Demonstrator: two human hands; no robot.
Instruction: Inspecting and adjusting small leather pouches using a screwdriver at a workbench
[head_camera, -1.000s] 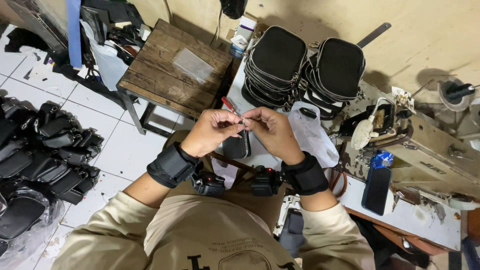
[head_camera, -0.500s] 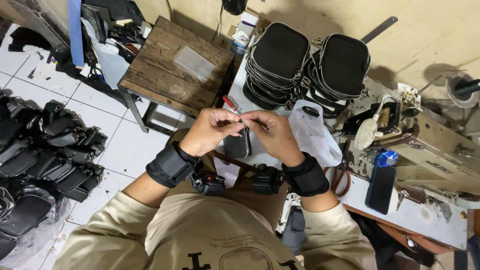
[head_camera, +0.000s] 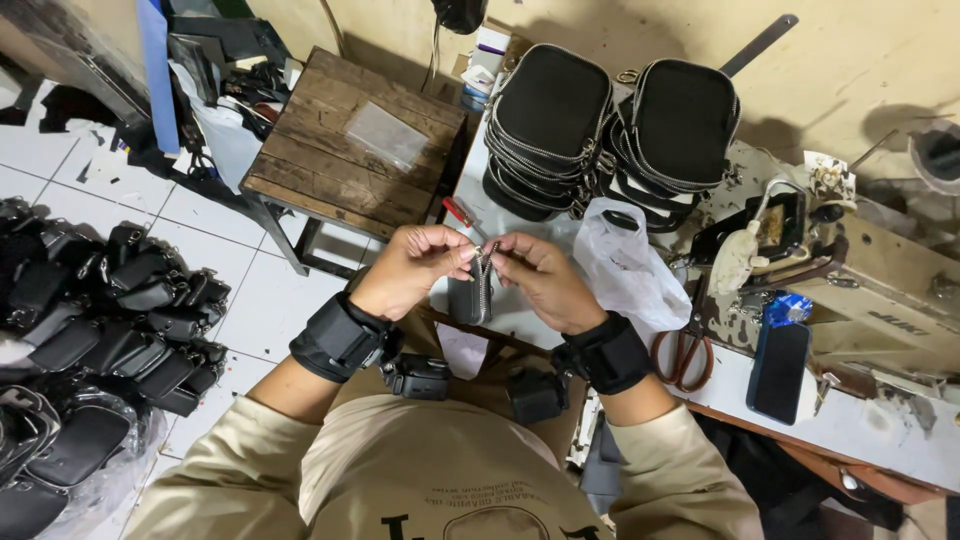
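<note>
My left hand (head_camera: 415, 270) and my right hand (head_camera: 545, 280) met in front of my chest, fingertips pinched together on the top end of a small dark pouch (head_camera: 470, 295) with a metal zipper running down it. The left thumb and forefinger gripped the zipper's upper end from one side, and the right thumb and forefinger clamped it from the other, knuckles turned up toward me. The pouch hung down between my palms, above the near edge of the white table (head_camera: 830, 420). Both wrists were bent inward, each wrapped in a broad black wristband (head_camera: 340, 338), and my forearms in beige sleeves (head_camera: 250, 460) angled up from my sides.

Just beyond my right hand lay a crumpled white plastic bag (head_camera: 630, 270), and behind it two stacks of black pouches (head_camera: 610, 130). Scissors (head_camera: 685, 355) and a dark phone (head_camera: 780, 370) lay to the right, near the sewing machine (head_camera: 880, 290). A wooden stool (head_camera: 350, 150) stood to the left, and a heap of black pouches (head_camera: 100, 330) covered the tiled floor.
</note>
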